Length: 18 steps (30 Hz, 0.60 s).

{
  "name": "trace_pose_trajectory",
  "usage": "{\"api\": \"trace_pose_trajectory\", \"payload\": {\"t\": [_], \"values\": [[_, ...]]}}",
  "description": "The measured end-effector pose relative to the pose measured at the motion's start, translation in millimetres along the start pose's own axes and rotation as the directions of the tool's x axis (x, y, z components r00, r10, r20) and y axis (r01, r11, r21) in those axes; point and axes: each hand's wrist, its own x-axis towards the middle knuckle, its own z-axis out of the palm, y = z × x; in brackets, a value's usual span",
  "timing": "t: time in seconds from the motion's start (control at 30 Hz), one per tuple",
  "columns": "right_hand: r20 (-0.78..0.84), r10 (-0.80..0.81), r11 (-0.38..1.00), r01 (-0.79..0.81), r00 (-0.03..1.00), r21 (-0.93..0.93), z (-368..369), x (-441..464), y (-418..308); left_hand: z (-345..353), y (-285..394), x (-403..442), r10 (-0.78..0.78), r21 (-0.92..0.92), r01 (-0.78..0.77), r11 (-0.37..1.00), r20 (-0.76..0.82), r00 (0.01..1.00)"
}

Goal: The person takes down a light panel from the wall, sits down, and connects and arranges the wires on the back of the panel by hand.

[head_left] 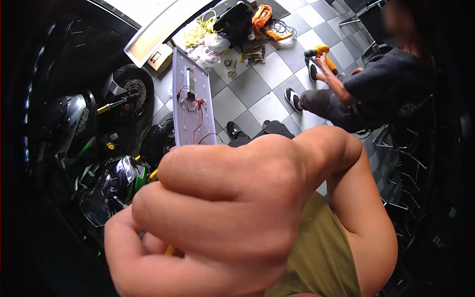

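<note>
My right hand (pixel 222 198) fills the lower middle of the head view, very close to the camera. Its fingers are curled closed, with the back of the hand towards me. A small bit of yellow shows between the lower fingers; whether it is held or lies behind them I cannot tell. Beyond the knuckles stretches a long, pale tray-like panel (pixel 185 121), its near end hidden by the hand. Mounted on it are a perforated metal power supply box (pixel 191 84) and red and black wires (pixel 200 105). I cannot make out my left hand.
At right, a seated person (pixel 381 89) holds an orange-yellow cordless drill (pixel 319 51). Motorcycles (pixel 74 119) line the left side. On the checkered tile floor (pixel 269 67) lie scissors (pixel 232 70), yellow cord (pixel 202 29), plastic bags and an orange power tool (pixel 262 17).
</note>
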Motion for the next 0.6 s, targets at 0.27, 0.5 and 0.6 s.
{"api": "trace_pose_trajectory", "payload": {"t": [0.27, 0.5, 0.6], "values": [[0.165, -0.114, 0.990, 0.126, 0.980, -0.068, 7.3, 13.9, 30.5, -9.6, -17.0, 61.7, -0.003, -0.034, 0.002, 0.999, -0.014, 1.000], [0.596, 0.115, 0.992, -0.118, 0.795, -0.035, -0.8, -32.9, 76.0, -28.4, 18.1, 76.4, -0.012, -0.016, 0.012, 1.000, -0.026, 1.000], [0.869, 0.358, 0.900, -0.374, 0.342, -0.223, -26.9, -135.8, 106.9, -24.6, 16.4, 80.0, -0.012, -0.032, 0.010, 0.999, -0.041, 0.999]]}}
